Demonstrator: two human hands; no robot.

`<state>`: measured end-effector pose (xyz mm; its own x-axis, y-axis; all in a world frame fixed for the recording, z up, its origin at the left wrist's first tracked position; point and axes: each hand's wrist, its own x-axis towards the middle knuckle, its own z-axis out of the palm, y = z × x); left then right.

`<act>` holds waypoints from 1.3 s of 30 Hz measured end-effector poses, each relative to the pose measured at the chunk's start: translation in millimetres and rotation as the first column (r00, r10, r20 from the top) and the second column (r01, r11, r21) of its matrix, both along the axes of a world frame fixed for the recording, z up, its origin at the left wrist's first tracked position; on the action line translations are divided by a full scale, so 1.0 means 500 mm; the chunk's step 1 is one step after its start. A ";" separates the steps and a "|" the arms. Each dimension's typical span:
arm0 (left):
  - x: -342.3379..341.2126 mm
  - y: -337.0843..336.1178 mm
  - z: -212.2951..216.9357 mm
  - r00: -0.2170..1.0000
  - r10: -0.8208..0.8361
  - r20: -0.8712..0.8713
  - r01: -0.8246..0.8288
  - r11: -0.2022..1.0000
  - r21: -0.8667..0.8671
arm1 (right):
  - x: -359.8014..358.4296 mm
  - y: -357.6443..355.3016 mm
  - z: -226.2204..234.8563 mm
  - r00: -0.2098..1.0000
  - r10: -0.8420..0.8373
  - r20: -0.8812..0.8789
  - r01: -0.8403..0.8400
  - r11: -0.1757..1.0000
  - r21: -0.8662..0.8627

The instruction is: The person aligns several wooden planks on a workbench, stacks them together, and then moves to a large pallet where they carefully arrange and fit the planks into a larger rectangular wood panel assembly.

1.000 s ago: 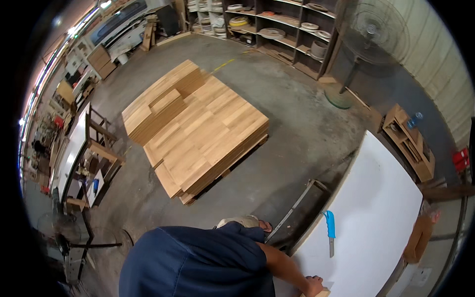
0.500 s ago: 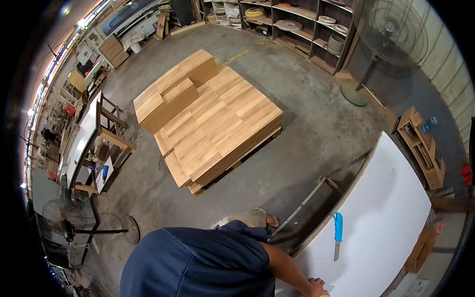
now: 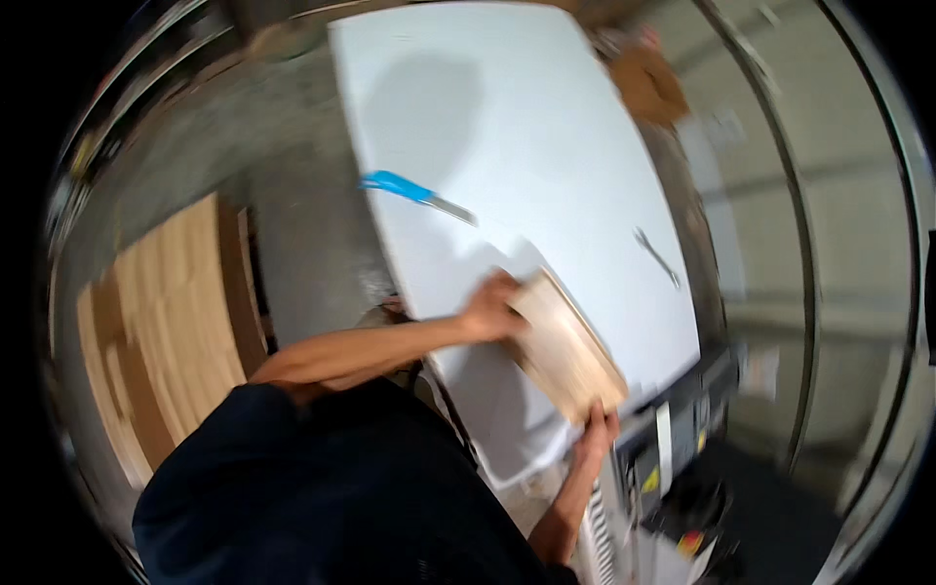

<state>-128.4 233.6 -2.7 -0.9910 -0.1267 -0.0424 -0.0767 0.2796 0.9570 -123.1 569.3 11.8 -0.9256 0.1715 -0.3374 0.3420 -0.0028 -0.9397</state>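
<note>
Workshop concrete floor shows at the left, blurred, with a pallet stack of pale wooden boards lying on it. A large white table top fills the middle of the view, tilted by the wide lens. On it lie a blue-handled knife, well apart from the person's hands, and a metal wrench near the table's right edge.

A person in a dark blue shirt leans over the near end of the table. Both bare hands hold one wooden block, a flat rectangular piece of light wood. The left hand is closed around the block's upper left end. The right hand grips its lower right corner from below, fingers curled up onto the edge. The block sits at the near right part of the white surface, slanted; whether it rests flat or is lifted slightly cannot be told through the blur.

Below the table's near edge stands a grey machine housing with warning stickers.

Judging from this, the block has reached the table and is being positioned; it is not yet released.
</note>
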 end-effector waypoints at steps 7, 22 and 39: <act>0.093 -0.021 0.005 0.958 0.113 -0.262 -0.118 0.993 -0.004 | 0.051 -0.022 -0.026 0.948 0.088 -0.307 -0.084 0.996 0.025; 0.102 -0.019 0.041 0.983 -0.080 -0.163 0.098 0.990 0.101 | 0.072 -0.017 -0.035 0.924 0.148 -0.353 -0.110 0.986 0.126; 0.169 -0.039 -0.036 0.922 -0.036 -0.385 0.024 0.999 -0.036 | 0.096 -0.057 0.100 0.947 0.277 -0.162 -0.133 0.798 0.588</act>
